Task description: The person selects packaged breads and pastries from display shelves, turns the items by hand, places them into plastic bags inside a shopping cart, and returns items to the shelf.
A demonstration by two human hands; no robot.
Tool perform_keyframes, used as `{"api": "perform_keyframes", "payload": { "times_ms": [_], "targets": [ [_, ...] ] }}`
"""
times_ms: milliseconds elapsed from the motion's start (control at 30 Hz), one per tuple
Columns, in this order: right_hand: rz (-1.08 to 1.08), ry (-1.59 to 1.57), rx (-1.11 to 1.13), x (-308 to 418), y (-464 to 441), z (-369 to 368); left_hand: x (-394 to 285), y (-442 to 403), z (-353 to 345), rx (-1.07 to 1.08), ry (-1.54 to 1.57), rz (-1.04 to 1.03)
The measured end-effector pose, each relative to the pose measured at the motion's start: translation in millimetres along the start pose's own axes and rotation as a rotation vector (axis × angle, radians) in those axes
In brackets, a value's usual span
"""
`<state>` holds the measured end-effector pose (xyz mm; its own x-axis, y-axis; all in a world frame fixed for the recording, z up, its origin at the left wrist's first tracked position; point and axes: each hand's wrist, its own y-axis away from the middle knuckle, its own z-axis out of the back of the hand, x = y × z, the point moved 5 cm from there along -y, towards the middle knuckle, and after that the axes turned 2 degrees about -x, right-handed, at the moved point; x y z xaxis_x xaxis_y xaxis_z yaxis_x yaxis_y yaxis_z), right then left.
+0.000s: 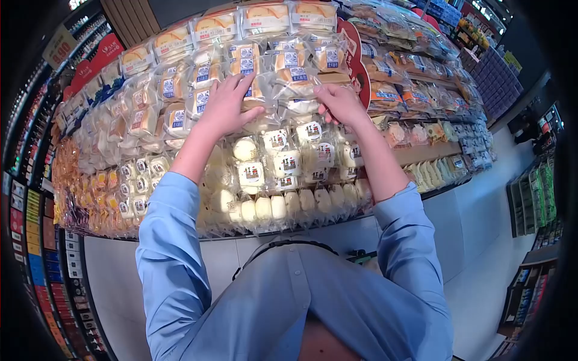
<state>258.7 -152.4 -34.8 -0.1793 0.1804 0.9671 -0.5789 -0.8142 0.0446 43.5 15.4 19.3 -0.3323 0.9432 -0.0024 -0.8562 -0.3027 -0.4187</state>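
Note:
My left hand (232, 103) lies with fingers spread over a bagged bun (253, 90) in clear wrap with a blue-and-white label. My right hand (341, 105) is closed, its thumb and curled fingers at the right edge of another bagged bun (294, 81), which it appears to pinch. Part of that grip is hidden behind the fingers. Similar blue-labelled bags (244, 57) sit in rows just beyond both hands. Below them, nearer my body, are round white pastries (286, 161) in clear wrappers with black-and-red print.
Boxed loaves (262, 19) line the back of the sloping display. A red-edged divider (359, 63) separates more bagged bread (385, 93) on the right. Yellow and purple packets (99, 192) fill the left end. Tall shelves (45, 240) stand at far left, green goods (536, 195) at far right.

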Motion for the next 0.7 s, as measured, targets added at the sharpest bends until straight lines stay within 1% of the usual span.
{"api": "perform_keyframes", "payload": {
  "times_ms": [67,100,200,300,367,500,567,633,700],
  "targets": [
    [-0.003,0.0,0.028,-1.1,-1.4,-7.3,6.1,1.4,4.1,0.002,0.013,-0.015],
    [-0.002,0.068,0.019,2.3,-1.6,16.1,-7.9,-3.1,-9.1,-0.042,0.063,0.003],
    [-0.003,0.029,0.042,0.2,-7.3,6.0,-0.3,-0.4,-0.3,-0.017,0.042,-0.005],
    [-0.01,0.007,0.03,-1.4,-6.8,10.2,-7.6,-0.8,5.3,-0.016,-0.011,-0.014],
    [0.001,0.049,0.048,-0.8,-3.4,10.0,-23.7,-3.7,13.7,-0.13,0.005,-0.126],
    [0.017,0.087,0.049,1.1,3.3,10.0,-65.4,-27.4,6.2,-0.196,0.083,-0.214],
    [0.046,0.056,-0.021,1.7,8.5,10.7,-81.5,-44.6,-1.7,-0.201,0.091,-0.206],
    [0.077,-0.016,-0.073,1.3,17.3,12.1,-89.8,-61.7,-16.3,-0.099,0.051,-0.144],
    [0.098,-0.056,-0.084,3.7,39.6,13.7,-92.8,-69.7,-20.4,-0.126,0.039,-0.144]
  ]
}}
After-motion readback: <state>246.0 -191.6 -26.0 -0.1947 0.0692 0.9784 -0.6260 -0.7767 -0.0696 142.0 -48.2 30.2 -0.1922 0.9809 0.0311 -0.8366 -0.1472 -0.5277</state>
